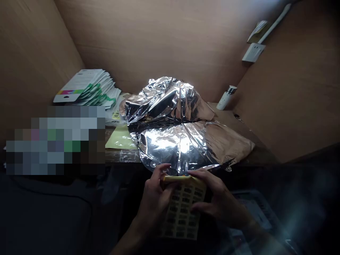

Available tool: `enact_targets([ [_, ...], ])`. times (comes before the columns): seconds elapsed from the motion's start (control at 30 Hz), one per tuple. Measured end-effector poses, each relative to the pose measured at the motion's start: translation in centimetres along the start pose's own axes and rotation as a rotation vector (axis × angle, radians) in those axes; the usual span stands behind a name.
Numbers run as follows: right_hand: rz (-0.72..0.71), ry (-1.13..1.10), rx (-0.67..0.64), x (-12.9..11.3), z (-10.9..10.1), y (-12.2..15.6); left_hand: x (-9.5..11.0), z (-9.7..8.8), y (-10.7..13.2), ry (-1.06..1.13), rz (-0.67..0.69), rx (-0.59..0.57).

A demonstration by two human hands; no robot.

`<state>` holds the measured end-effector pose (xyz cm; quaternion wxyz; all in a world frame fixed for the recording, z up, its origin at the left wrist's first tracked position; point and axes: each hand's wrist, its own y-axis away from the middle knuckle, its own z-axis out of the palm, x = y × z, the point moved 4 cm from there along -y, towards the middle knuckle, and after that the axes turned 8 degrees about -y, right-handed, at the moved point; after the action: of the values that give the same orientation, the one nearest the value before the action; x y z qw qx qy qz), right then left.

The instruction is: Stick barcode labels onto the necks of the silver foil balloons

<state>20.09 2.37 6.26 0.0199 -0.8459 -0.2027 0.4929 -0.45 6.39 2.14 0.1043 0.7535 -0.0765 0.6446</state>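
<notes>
A sheet of printed labels [183, 212] hangs in the lower centre of the frame, its upper edge bent over into a yellow-orange fold. The left hand [156, 193] pinches the fold's left end, thumb in front; the right hand [219, 196] grips the right side, fingers along the top and thumb near the side edge. Just above the fingertips, a crumpled silver foil sheet [183, 145] spreads across the middle over the wooden desk [124, 156]. Left of the foil lies a yellow sheet [119, 139]; beyond, at upper left, leans a stack of white-and-green printed cards [92, 88]. A white bottle [225, 98] stands right of the foil, below a power strip [253, 53] at upper right.

The label sheet could crease or tear if the hands pull unevenly at the fold, and a loose edge of foil could snag on the fingers.

The fold hides the sheet's back, and the label print is too small to read. Pixelation covers an area at left; the things at lower right are lost in shadow and glare.
</notes>
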Motion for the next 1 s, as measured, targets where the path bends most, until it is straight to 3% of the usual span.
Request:
enact_targets([
  [0.23,0.233,-0.349,0.098,1.5,0.8,0.3,-0.5,0.1,0.3,0.013,-0.052,-0.034],
  [0.4,0.327,-0.681,0.072,2.4,1.4,0.0,-0.2,0.0,-0.2,0.013,-0.054,-0.040],
  [0.57,0.384,-0.641,0.124,3.2,2.2,0.4,0.0,0.5,-0.3,0.169,-0.125,-0.135],
  [0.67,0.267,-0.324,0.127,3.1,1.9,0.4,0.1,0.8,-0.2,0.181,-0.119,-0.164],
  [0.8,-0.082,0.110,0.128,2.1,1.3,0.0,0.0,0.8,-0.3,0.095,-0.086,-0.118],
  [1.0,-0.394,0.434,0.157,1.2,1.4,0.0,-0.4,0.9,-0.3,-0.016,-0.082,-0.098],
])
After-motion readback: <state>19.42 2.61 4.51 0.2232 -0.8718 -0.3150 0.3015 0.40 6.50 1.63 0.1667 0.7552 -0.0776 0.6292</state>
